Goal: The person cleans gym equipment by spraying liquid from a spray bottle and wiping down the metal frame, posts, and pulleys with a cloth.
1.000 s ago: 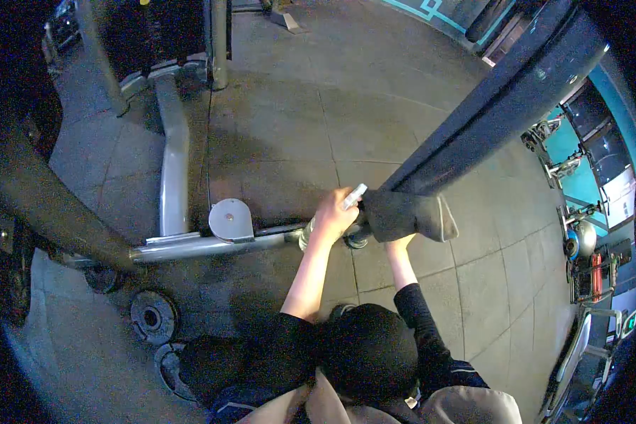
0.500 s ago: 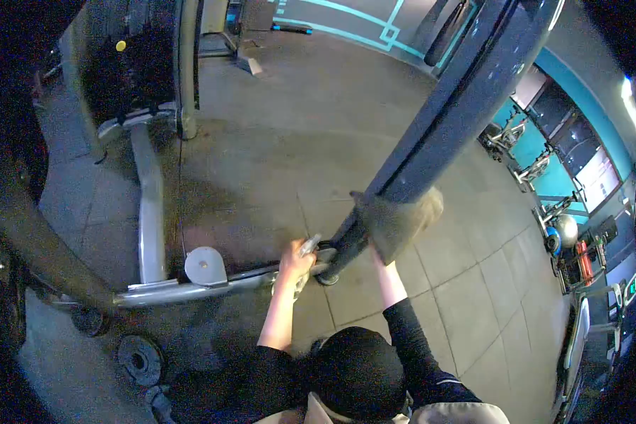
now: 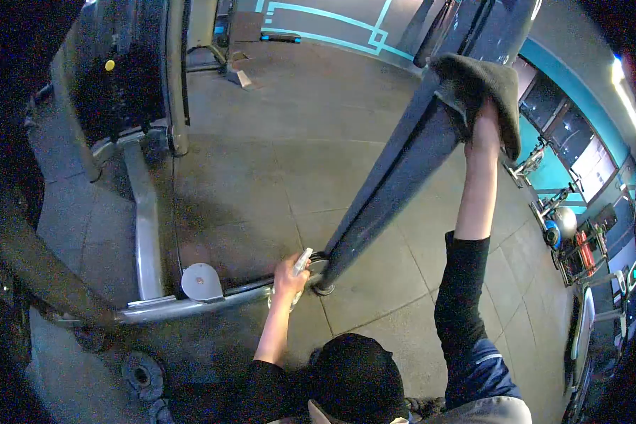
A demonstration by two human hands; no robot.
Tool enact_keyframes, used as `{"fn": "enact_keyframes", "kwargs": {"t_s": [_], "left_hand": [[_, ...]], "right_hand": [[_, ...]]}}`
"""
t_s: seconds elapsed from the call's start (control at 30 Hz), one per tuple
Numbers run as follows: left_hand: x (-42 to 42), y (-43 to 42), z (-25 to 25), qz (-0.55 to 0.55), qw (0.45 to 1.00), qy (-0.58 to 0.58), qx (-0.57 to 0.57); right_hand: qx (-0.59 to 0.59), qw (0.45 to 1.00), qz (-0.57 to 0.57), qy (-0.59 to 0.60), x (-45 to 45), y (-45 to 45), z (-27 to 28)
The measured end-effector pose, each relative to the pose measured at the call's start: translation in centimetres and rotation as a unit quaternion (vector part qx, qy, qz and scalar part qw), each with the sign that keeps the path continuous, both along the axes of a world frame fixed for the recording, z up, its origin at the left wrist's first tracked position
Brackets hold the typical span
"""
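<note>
My right hand [image 3: 483, 133] presses a dark grey cloth [image 3: 477, 79] around the upper part of a slanted grey machine post [image 3: 403, 166]. Its fingers are mostly covered by the cloth. Low down, near the foot of that post, my left hand [image 3: 287, 278] is closed around a spray bottle [image 3: 303, 261]; the pale nozzle sticks out above the fist. The bottle's body is largely hidden by the hand. Just behind this hand runs the machine's low horizontal tube [image 3: 244, 302], with a round white cap or pulley cover [image 3: 202, 282] on it.
A second upright frame with a bent leg [image 3: 145, 219] stands at the left. Weight plates [image 3: 143, 376] lie on the floor at lower left. Exercise bikes [image 3: 530, 164] and a pale exercise ball [image 3: 564, 222] line the right wall. My black cap [image 3: 357, 378] fills the bottom middle.
My right hand has slid the cloth up the post, from near its lower end to well above. My left hand stays low with the spray bottle.
</note>
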State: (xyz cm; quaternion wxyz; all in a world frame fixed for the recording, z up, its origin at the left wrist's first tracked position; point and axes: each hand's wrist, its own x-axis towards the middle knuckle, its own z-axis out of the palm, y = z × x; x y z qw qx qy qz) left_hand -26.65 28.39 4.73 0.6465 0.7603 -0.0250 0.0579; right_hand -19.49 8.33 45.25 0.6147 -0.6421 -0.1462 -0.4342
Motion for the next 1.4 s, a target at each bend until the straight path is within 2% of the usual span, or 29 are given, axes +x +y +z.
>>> {"fn": "enact_keyframes", "kwargs": {"t_s": [0.07, 0.13, 0.2, 0.23, 0.27, 0.3, 0.33, 0.4, 0.43, 0.57, 0.6, 0.67, 0.7, 0.73, 0.77, 0.8, 0.83, 0.87, 0.9, 0.97, 1.0, 1.07, 1.13, 1.2, 1.27, 1.3, 1.33, 1.37, 1.4], "left_hand": [[0.7, -0.3, -1.4, -0.004, 0.999, -0.027, -0.026], [0.5, -0.2, -0.7, -0.003, 0.999, -0.005, -0.031], [0.0, 0.0, 0.6, -0.003, 0.999, 0.017, -0.035], [-0.3, 0.1, 1.5, 0.009, 1.000, 0.001, -0.007], [-0.6, 0.0, 1.9, 0.019, 1.000, -0.013, 0.021], [-0.7, -0.2, 1.9, 0.033, 0.999, -0.023, 0.023], [-0.7, -0.3, 1.6, 0.034, 0.999, -0.017, 0.028], [-0.8, -0.8, 0.8, 0.034, 0.997, 0.037, -0.050], [-1.2, -0.7, 2.2, 0.059, 0.998, -0.012, -0.022], [-0.5, -1.6, -0.2, 0.085, 0.991, -0.005, -0.101], [-0.5, -1.6, 0.0, 0.081, 0.992, 0.002, -0.099], [-0.4, -1.3, 1.1, 0.070, 0.991, -0.007, -0.115], [-0.8, -1.0, 2.2, 0.061, 0.989, 0.010, -0.135], [-0.9, -0.8, 2.8, 0.052, 0.986, 0.028, -0.155], [-0.4, -0.8, 1.6, 0.037, 0.983, 0.013, -0.177], [-0.1, -0.6, 1.4, 0.036, 0.984, 0.019, -0.176], [0.1, -0.5, 1.2, 0.024, 0.982, 0.036, -0.185], [0.4, -0.4, 1.2, 0.012, 0.980, 0.051, -0.193], [0.1, -0.2, 2.2, 0.008, 0.973, 0.072, -0.220], [0.1, -0.1, 2.1, 0.012, 0.981, 0.050, -0.186], [0.2, -0.1, 1.9, 0.018, 0.987, 0.025, -0.156], [0.4, -0.1, 1.8, 0.022, 0.990, -0.003, -0.141], [0.1, 0.1, 2.4, 0.017, 0.986, 0.043, -0.158], [0.0, 0.2, 2.2, -0.003, 0.991, 0.062, -0.118], [0.0, 0.0, 1.8, 0.006, 0.986, 0.063, -0.154], [-0.1, -0.3, 1.6, 0.025, 0.987, 0.058, -0.150], [-0.4, -0.7, 1.5, 0.025, 0.987, 0.060, -0.146], [-0.8, -1.0, 1.3, 0.065, 0.994, -0.007, -0.093], [-1.2, -1.3, 1.1, 0.103, 0.991, -0.074, -0.038]], "right_hand": [[-0.020, 0.998, -0.046, -0.040, 1.2, -1.1, -2.0], [-0.007, 1.000, 0.000, 0.003, -0.3, -0.4, -5.0], [0.186, 0.973, 0.015, 0.134, -1.8, 0.5, -9.5], [0.232, 0.959, 0.116, 0.112, -1.3, -0.6, -13.5], [0.204, 0.958, 0.083, 0.183, -3.0, 0.8, -15.7], [0.247, 0.934, 0.163, 0.201, -1.7, -0.8, -21.6], [0.299, 0.912, 0.157, 0.235, -2.9, 0.2, -25.1], [0.218, 0.922, 0.151, 0.282, -3.8, -1.3, -35.0], [0.224, 0.909, 0.156, 0.314, -4.7, -1.5, -39.1], [0.235, 0.833, 0.168, 0.472, -7.4, -0.5, -46.3], [0.233, 0.837, 0.181, 0.461, -6.3, -1.9, -50.6], [0.267, 0.847, 0.161, 0.430, -6.0, -1.1, -50.4], [0.281, 0.832, 0.148, 0.455, -6.4, -0.5, -47.7], [0.267, 0.855, 0.132, 0.424, -6.7, -0.2, -45.4], [0.236, 0.885, 0.177, 0.361, -6.3, -0.7, -43.5], [0.238, 0.900, 0.110, 0.348, -5.7, -1.1, -41.1], [0.242, 0.920, 0.135, 0.278, -2.9, -3.4, -42.1], [0.250, 0.934, 0.122, 0.222, -1.9, -4.1, -38.0], [0.264, 0.928, 0.136, 0.224, -4.0, -1.0, -29.4], [0.242, 0.950, 0.139, 0.141, -3.2, -1.6, -24.2], [0.253, 0.948, 0.131, 0.140, -3.5, -1.1, -22.1], [0.294, 0.945, 0.102, 0.102, -2.2, -0.5, -20.7], [0.304, 0.937, 0.127, 0.115, -2.0, -0.8, -23.1], [0.307, 0.924, 0.173, 0.148, -2.9, 0.3, -24.6], [0.310, 0.909, 0.170, 0.219, -1.6, -1.5, -32.0], [0.313, 0.884, 0.154, 0.310, -4.2, 0.3, -32.3], [0.204, 0.915, 0.111, 0.331, -3.9, -1.1, -37.9], [0.250, 0.888, 0.137, 0.361, -5.3, -0.6, -40.7], [0.232, 0.886, 0.142, 0.376, -5.9, -0.9, -44.1]]}}
